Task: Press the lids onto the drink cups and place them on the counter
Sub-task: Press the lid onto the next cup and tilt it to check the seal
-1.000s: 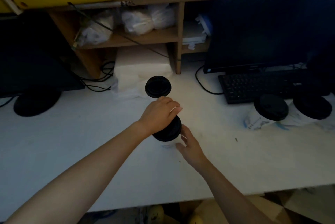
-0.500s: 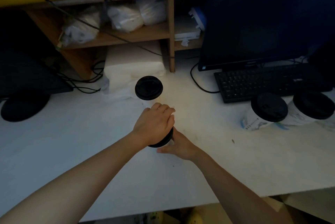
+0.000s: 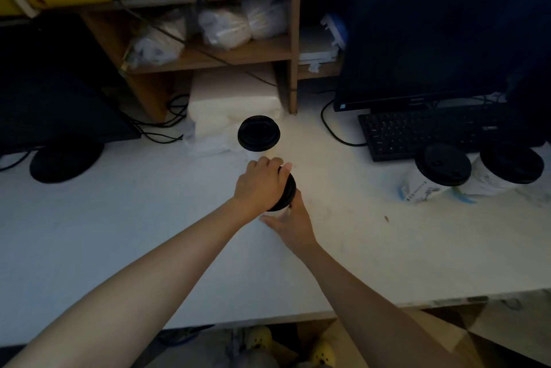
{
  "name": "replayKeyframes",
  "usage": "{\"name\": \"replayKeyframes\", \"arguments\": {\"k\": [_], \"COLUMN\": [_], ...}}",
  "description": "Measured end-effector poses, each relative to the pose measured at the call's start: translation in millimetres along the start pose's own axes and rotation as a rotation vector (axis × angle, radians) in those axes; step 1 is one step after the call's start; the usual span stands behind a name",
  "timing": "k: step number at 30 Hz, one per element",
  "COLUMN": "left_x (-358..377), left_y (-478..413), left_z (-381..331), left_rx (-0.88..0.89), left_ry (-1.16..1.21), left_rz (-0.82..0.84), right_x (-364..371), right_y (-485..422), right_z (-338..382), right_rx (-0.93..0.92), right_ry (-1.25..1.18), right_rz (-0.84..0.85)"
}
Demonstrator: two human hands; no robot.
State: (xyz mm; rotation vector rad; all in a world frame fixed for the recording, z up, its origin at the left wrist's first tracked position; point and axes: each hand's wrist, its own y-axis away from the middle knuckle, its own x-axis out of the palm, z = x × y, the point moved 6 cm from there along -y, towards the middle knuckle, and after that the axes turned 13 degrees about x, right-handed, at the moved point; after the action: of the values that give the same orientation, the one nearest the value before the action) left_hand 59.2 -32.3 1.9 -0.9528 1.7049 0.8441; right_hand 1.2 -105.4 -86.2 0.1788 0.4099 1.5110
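Matt black plastic lids (image 3: 258, 132) on paper cups (image 3: 417, 188), a smooth white counter (image 3: 119, 218), wooden shelving (image 3: 238, 54).

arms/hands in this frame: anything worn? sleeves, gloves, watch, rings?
Both forearms are bare from the bottom edge of the frame up to the wrists: no sleeves in view. Left hand and right hand are ungloved. No watch, bracelet or wristband shows on either wrist. No rings visible, though the light is dim and the right hand's fingers are partly hidden.
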Motion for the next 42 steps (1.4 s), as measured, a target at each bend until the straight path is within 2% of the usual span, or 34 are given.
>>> {"name": "replayKeyframes", "arguments": {"k": [2, 5, 9, 11, 13, 15, 17, 19, 24, 27, 31, 36, 42], "left_x": [-1.8, -5.9, -5.0, -6.7, -9.3, -10.1, -5.0, -1.0, -1.3, -1.6, -3.2, -3.9, -7.5], "left_y": [2.5, 5.9, 1.5, -2.6, -8.2, -12.7, -14.9, -14.7, -12.9, -13.1, -12.9, -12.8, -19.2], "left_z": [-0.8, -4.5, -7.1, -8.6, -7.6, -6.1, -6.5, -7.8, -10.5, -11.7, -12.0, -13.9, -24.4], "left_rx": [0.034, 0.176, 0.311, 0.345, 0.293, 0.168, 0.068, 0.047, 0.069, 0.091, 0.095, 0.105, 0.214], "left_ry": [0.005, 0.008, 0.115, 0.11, 0.081, 0.067, 0.073, 0.031, -0.07, -0.084, -0.102, -0.087, 0.042], "left_rz": [-0.077, -0.143, -0.03, 0.018, -0.002, -0.034, -0.025, -0.057, -0.134, -0.155, -0.182, -0.148, 0.035], "right_x": [5.7, -6.7, -16.5, -12.7, -10.9, -8.7, -3.1, -2.4, -12.6, -16.0, -15.3, -14.8, -30.9], "right_y": [6.0, 4.7, -5.8, -10.2, -12.8, -13.5, -14.7, -18.8, -23.9, -26.5, -27.2, -22.4, 0.9], "right_z": [-6.2, -9.0, 1.5, 1.3, -3.6, -7.6, -10.5, -12.1, -9.4, -7.0, -6.7, -5.4, 8.7], "right_rx": [-0.021, 0.023, 0.004, 0.024, 0.011, -0.044, -0.055, -0.038, -0.014, 0.019, 0.045, 0.062, 0.061], "right_ry": [-0.016, -0.02, 0.067, 0.046, -0.003, 0.014, 0.087, 0.133, 0.124, 0.137, 0.139, 0.124, 0.075], "right_rz": [0.024, 0.092, 0.277, 0.284, 0.151, -0.036, -0.121, -0.103, 0.213, 0.28, 0.295, 0.235, 0.124]}}
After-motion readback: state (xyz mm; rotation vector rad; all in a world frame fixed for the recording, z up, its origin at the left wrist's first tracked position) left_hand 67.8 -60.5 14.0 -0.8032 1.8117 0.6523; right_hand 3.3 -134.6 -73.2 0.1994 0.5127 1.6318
